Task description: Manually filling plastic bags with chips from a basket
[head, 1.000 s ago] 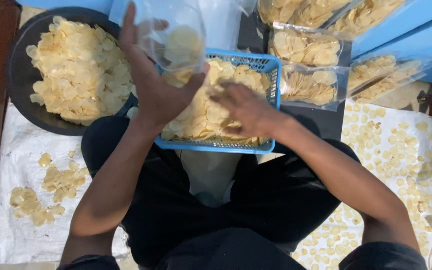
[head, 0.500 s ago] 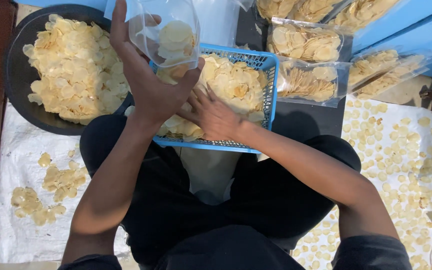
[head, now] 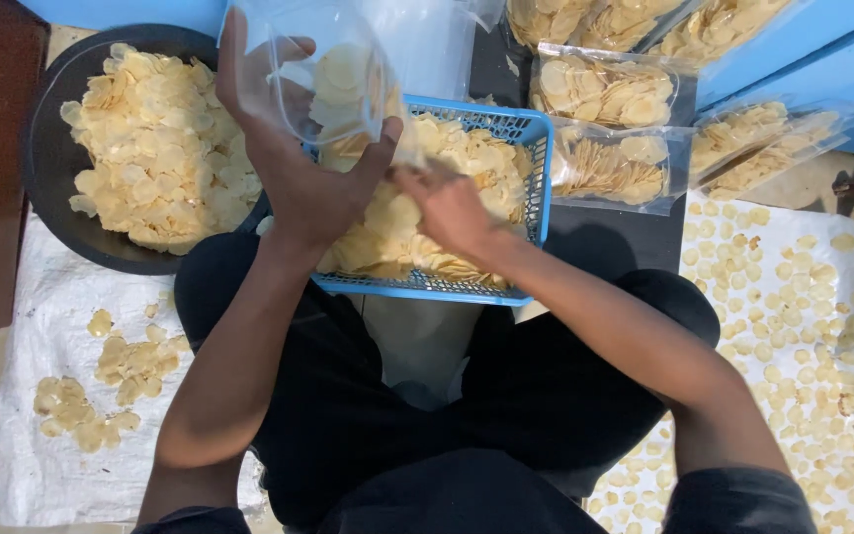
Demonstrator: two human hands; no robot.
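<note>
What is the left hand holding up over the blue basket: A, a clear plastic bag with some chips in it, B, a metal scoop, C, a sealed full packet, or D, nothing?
A: the left hand grips a clear plastic bag, open and partly filled with pale chips, above the blue basket.

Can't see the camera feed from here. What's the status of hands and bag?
Left hand grips clear plastic bag, partly filled with chips. Right hand pinches chips at bag mouth, over blue basket. Nothing in the way.
</note>
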